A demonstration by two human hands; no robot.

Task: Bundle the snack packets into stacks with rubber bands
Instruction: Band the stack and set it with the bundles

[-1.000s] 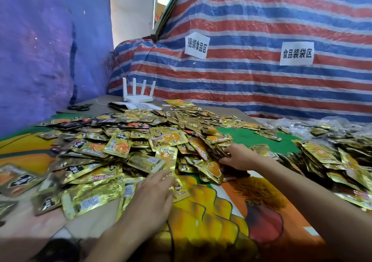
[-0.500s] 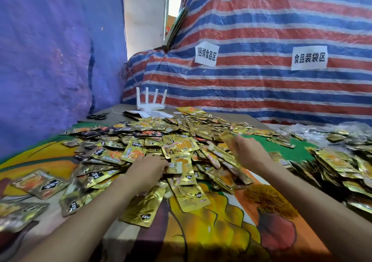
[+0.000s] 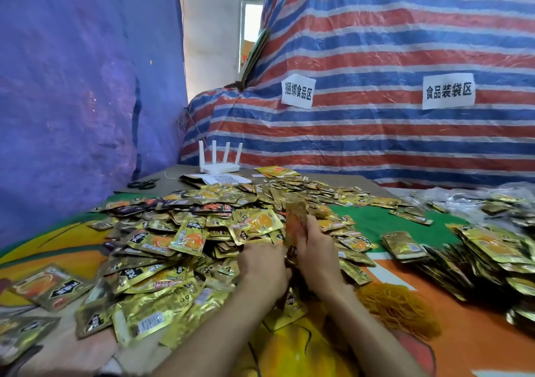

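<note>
Head view: one camera, looking down at the work.
Loose heap [image 3: 188, 231]: gold snack packets sprawled across the printed table cover [image 3: 477, 333], filling the middle and left.
Held stack [image 3: 296, 226]: packets gathered on edge, standing upright at the heap's near right edge, foot hidden between both hands.
Right hand [image 3: 317, 258]: clenched round the stack's right side, fingers wrapped over the packets.
Left hand [image 3: 265, 266]: pressed up against the stack's lower left, fingers curled in on it, tips hidden.
Rubber bands [image 3: 399, 308]: orange tangle on the cover, just right of the heap's near end, beside the right forearm.
Bundled packets [image 3: 492, 249]: piled well to the right of the heap, one small stack [image 3: 404, 246] lying between.
Router [image 3: 220, 162]: white, four antennas up, beyond the heap's far edge.
Scissors [image 3: 143, 184]: black, at the heap's far left.
Striped tarp [image 3: 376, 43]: behind the heap, two white paper signs [image 3: 298, 91] stuck on.
</note>
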